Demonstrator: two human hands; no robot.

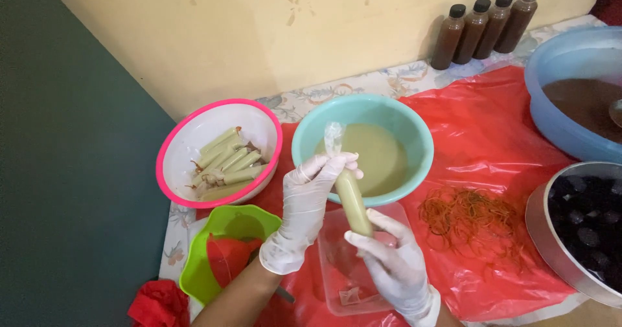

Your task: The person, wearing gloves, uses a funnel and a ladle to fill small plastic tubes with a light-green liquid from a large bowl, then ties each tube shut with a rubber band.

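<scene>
Here each gloved hand, left hand [310, 191] and right hand [393, 257], grips one filled tube [353, 201]; four bottles [486, 22] behind.

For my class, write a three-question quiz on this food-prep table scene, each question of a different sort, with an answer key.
1. True or false: both gloved hands hold the filled plastic tube.
2. Multiple choice: the finished tubes lie in which bowl? A) teal bowl B) pink-rimmed bowl C) blue basin
3. Fill in: the heap of rubber bands lies on the red ____ sheet.

Key
1. True: the left hand pinches its top, the right hand grips its lower end.
2. B
3. plastic
</scene>
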